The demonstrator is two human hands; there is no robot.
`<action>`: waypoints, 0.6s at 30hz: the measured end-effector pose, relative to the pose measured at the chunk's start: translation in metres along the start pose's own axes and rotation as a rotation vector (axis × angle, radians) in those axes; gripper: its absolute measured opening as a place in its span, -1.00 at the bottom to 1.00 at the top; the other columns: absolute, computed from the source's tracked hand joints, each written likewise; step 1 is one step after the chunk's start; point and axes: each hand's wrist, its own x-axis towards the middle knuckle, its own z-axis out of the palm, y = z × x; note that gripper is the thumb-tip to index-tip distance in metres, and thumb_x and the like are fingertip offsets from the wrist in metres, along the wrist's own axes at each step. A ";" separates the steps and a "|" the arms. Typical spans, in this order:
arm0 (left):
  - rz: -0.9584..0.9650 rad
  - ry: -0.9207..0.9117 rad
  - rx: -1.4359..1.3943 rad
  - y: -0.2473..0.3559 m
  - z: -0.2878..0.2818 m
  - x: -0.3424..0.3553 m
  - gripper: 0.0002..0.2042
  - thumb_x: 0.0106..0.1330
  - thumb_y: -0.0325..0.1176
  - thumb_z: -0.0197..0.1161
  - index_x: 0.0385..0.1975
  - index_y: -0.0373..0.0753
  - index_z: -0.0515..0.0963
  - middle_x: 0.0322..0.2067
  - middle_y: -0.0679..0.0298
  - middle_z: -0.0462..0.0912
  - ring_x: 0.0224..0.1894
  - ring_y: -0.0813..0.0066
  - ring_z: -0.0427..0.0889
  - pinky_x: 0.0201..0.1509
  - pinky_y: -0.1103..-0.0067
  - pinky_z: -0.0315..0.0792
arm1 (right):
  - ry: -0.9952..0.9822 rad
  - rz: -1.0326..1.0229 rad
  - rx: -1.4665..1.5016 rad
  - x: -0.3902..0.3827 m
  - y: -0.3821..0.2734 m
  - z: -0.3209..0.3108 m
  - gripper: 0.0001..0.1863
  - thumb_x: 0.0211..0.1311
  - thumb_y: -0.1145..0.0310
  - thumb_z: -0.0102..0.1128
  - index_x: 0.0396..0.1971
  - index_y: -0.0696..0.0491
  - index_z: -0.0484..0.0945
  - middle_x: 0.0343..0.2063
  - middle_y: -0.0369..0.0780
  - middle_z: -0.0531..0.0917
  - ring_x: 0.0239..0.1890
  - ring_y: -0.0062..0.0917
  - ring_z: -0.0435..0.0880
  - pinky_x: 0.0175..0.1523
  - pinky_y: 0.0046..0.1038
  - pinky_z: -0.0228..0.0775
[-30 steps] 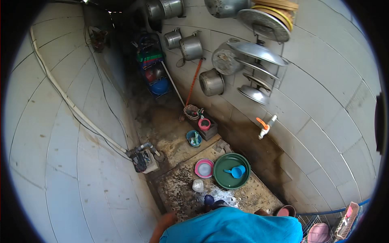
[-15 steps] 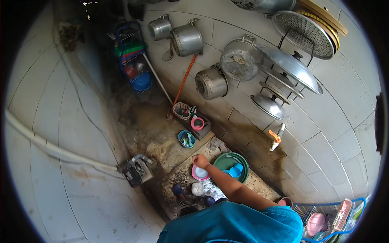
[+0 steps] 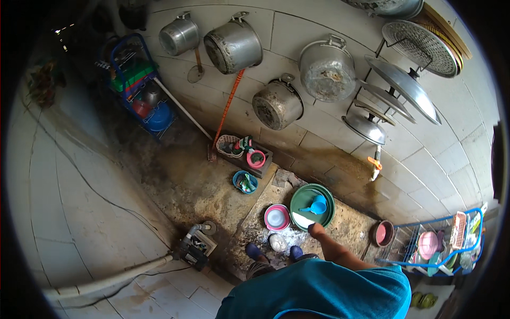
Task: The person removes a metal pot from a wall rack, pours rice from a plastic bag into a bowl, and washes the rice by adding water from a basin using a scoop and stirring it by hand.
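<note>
My right hand (image 3: 317, 231) is at the near rim of a round green basin (image 3: 330, 212), its fingers closed. Beside the fingertips, over the near left of the basin, a white patch (image 3: 302, 220) shows; whether it is a held object or something lying inside I cannot tell. A blue dipper (image 3: 317, 205) with a handle lies in the basin. Left of the basin stands a pink-rimmed bowl (image 3: 277, 218) with a pale inside. A white bundle (image 3: 277, 242) rests on the wet ground between my two dark blue shoes (image 3: 254, 251). My left hand is out of view.
Farther off stand a blue tub (image 3: 245, 182), a basket (image 3: 230, 146) and a pink bowl (image 3: 256, 159) on a block. A water pump (image 3: 194, 254) is at left, a dish rack (image 3: 406, 243) at right. Pots (image 3: 234, 47) and a tap (image 3: 376, 164) are on the wall.
My right hand has drawn back from above the pink-rimmed bowl to the green basin's near rim. The white patch now shows there. The view has shifted.
</note>
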 end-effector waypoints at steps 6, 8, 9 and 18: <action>0.091 -0.072 0.029 0.015 -0.029 0.020 -0.65 0.13 -0.13 0.21 -0.19 -0.23 0.48 -0.19 0.12 0.52 -0.13 0.18 0.51 -0.03 0.27 0.39 | 0.068 -0.061 0.002 0.006 -0.049 -0.008 -0.66 0.03 0.23 -0.12 -0.41 0.10 0.60 -0.25 0.01 0.59 -0.16 -0.08 0.55 -0.09 -0.20 0.38; 0.103 -0.117 -0.043 0.031 -0.029 0.034 -0.65 0.13 -0.13 0.21 -0.20 -0.23 0.48 -0.19 0.12 0.52 -0.14 0.18 0.51 -0.03 0.27 0.39 | 0.032 -0.212 -0.029 0.008 -0.069 -0.010 -0.68 0.01 0.19 -0.05 -0.46 0.09 0.61 -0.34 -0.04 0.62 -0.26 -0.12 0.58 -0.14 -0.23 0.41; 0.061 -0.200 -0.204 0.054 -0.001 0.046 -0.69 0.15 -0.13 0.21 -0.24 -0.21 0.47 -0.24 0.15 0.50 -0.18 0.21 0.50 -0.06 0.27 0.39 | 0.150 -0.245 -0.101 0.021 -0.045 -0.010 -0.72 -0.02 0.18 -0.01 -0.51 0.05 0.61 -0.40 -0.06 0.62 -0.32 -0.14 0.59 -0.19 -0.25 0.42; -0.035 -0.305 -0.331 0.102 -0.002 0.070 -0.78 0.22 -0.17 0.18 -0.39 -0.19 0.44 -0.43 0.25 0.42 -0.37 0.39 0.42 -0.19 0.31 0.36 | 0.054 -0.389 -0.049 0.013 -0.087 0.035 -0.75 0.00 0.17 -0.04 -0.55 0.00 0.55 -0.43 -0.10 0.61 -0.33 -0.18 0.58 -0.21 -0.23 0.39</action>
